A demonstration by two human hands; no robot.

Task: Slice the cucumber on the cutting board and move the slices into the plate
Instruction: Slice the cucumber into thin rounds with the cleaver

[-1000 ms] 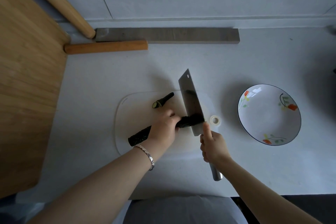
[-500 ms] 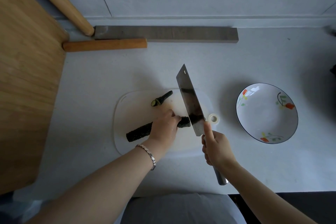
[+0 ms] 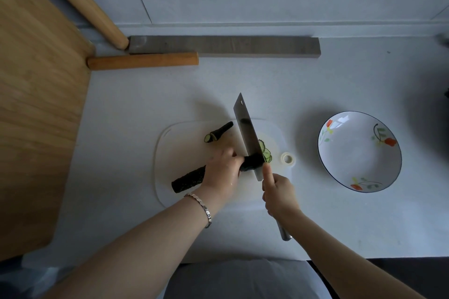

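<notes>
Cucumber under the blade, slices piling at the board's right edge

Head camera, the only view. Cucumber (image 3: 192, 177) lay slantwise across the cutting board (image 3: 179, 150), its uncut length running toward the board's near left corner and its cut end up by the cleaver (image 3: 245, 128). My left hand (image 3: 223, 170) was closed over its middle, fingers curled down on the dark, bumpy skin just left of the blade. My right hand (image 3: 279, 192) was wrapped tight round the cleaver's handle, the forefinger stretched along the blade, whose edge was set into the cucumber's end. A few thin slices (image 3: 266, 153) leaned against one another just right of the blade, toward the board's right edge. The trimmed stem end (image 3: 218, 133) sat apart near the far edge. A small roll of tape (image 3: 288, 159) lay off the board's right edge, and the plate (image 3: 340, 170), still bare, stood well to the right on the counter.

I judged the cucumber firm and stiff enough to pin from above, though round and apt to roll, and wet at the cut face. The rough skin gave a fair hold, best taken close behind the blade with fingertips tucked back. The slices looked thin, limp and slippery; they would likely cling to the steel, and were better scooped on the flat of the blade than pinched singly.
</notes>
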